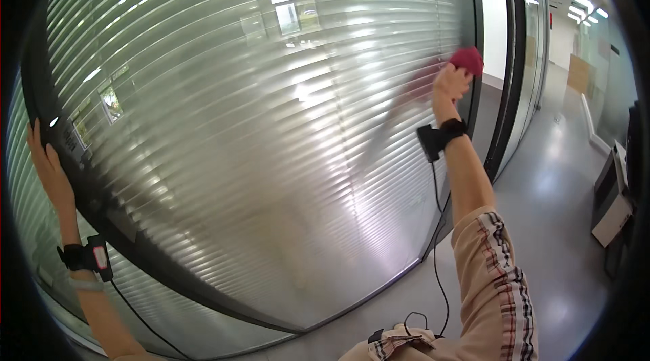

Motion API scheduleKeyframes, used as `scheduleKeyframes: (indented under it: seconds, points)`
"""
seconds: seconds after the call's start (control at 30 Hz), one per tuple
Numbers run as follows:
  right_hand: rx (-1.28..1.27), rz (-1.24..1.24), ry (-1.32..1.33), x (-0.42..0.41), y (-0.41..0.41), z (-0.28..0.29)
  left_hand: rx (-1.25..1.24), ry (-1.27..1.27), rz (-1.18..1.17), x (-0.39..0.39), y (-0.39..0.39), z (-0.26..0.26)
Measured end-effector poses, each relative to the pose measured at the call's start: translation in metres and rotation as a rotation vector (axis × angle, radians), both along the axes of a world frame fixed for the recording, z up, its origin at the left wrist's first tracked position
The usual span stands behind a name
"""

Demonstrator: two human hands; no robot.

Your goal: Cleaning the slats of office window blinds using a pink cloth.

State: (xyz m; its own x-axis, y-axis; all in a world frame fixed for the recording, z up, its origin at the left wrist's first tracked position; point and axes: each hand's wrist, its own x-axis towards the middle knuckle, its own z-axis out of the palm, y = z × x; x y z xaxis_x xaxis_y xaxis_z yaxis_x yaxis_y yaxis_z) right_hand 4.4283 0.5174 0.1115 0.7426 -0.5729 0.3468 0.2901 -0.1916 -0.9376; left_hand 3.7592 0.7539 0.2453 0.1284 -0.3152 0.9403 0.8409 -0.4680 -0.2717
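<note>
A crumpled dark red cloth (466,60) is in my right hand (451,82), which presses it to the upper right of a large glass panel (244,158), close to the panel's dark right frame. A faint reddish reflection of the cloth shows in the glass. Horizontal slatted blinds (167,56) appear across the panel. At the far left, my left hand (52,178) lies flat with the thumb spread, against or beside a dark frame post (66,158). It holds nothing.
A black strapped device (441,136) on my right wrist trails a cable (437,259); another device (96,258) with a cable sits on my left wrist. Right of the panel are a door opening (491,21) and a grey corridor floor (548,198). A box-like unit (612,198) stands by the far wall.
</note>
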Motion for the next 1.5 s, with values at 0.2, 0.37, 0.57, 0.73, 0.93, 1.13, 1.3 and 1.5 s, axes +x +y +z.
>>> scheduleKeyframes:
  seconds: [0.2, 0.37, 0.57, 0.73, 0.93, 1.13, 1.3, 1.5]
  points:
    - [-0.311, 0.283, -1.41, -0.167, 0.061, 0.063, -0.065, -0.033, -0.009, -0.033, 0.019, -0.001]
    - [-0.561, 0.462, -1.694, -0.15, 0.031, 0.095, -0.087, 0.033, 0.146, -0.032, 0.005, -0.015]
    - [-0.16, 0.049, -1.083, 0.048, -0.014, 0.095, -0.291, 0.017, 0.016, -0.019, -0.022, -0.069]
    - [-0.016, -0.053, -0.482, 0.16, -0.04, -0.063, -0.203, 0.022, 0.257, -0.016, -0.022, -0.079]
    - [-0.007, 0.236, -0.516, 0.027, -0.003, -0.136, -0.244, -0.032, 0.291, -0.028, -0.014, -0.074]
    - [-0.427, 0.894, -1.456, -0.201, 0.046, -0.116, -0.344, 0.018, 0.334, -0.03, -0.015, -0.078]
    - [-0.723, 1.041, -1.823, -0.23, 0.062, -0.117, -0.564, 0.019, 0.353, -0.038, -0.028, -0.088]
    - [-0.345, 0.335, -1.214, -0.054, 0.039, -0.095, -0.641, 0.116, 0.253, -0.007, -0.058, -0.076]
